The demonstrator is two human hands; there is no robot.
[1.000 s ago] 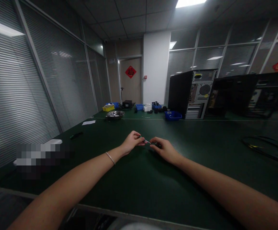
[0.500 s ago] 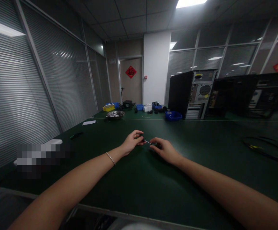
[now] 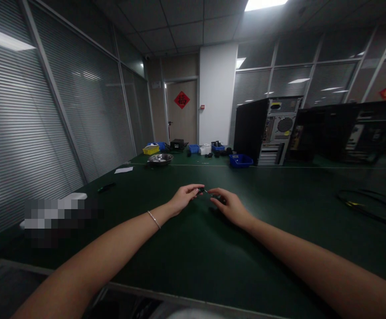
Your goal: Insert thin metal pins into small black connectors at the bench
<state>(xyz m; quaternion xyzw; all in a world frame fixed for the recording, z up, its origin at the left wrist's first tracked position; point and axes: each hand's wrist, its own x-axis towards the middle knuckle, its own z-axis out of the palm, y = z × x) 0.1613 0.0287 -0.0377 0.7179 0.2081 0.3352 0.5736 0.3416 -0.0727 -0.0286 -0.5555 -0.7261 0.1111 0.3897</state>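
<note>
Over the middle of the green table, my left hand (image 3: 183, 197) is closed, its fingertips pinching a small dark piece with a greenish tint (image 3: 200, 191). A short, thin metal shaft (image 3: 206, 191) shows at the right end of that piece, but its exact kind is too small to tell. Just to the right, my right hand (image 3: 229, 206) is curled, with its index fingertip close to the shaft. Something dark shows between its thumb and fingers, and the hand partly hides it. Whether the fingertip touches the shaft, I cannot tell.
A green-and-black slim tool (image 3: 106, 187) and white paper (image 3: 123, 170) lie left. Farther back are a metal bowl (image 3: 160, 159), a blue bin (image 3: 241, 161), a yellow bin (image 3: 150, 150) and a computer tower (image 3: 267, 133). Black cable (image 3: 375, 204) is coiled at right.
The hands have shifted slightly, and less of the thin metal shaft shows between them. My left fingers are stretched farther right, and my right fingers have loosened and lifted a little.
</note>
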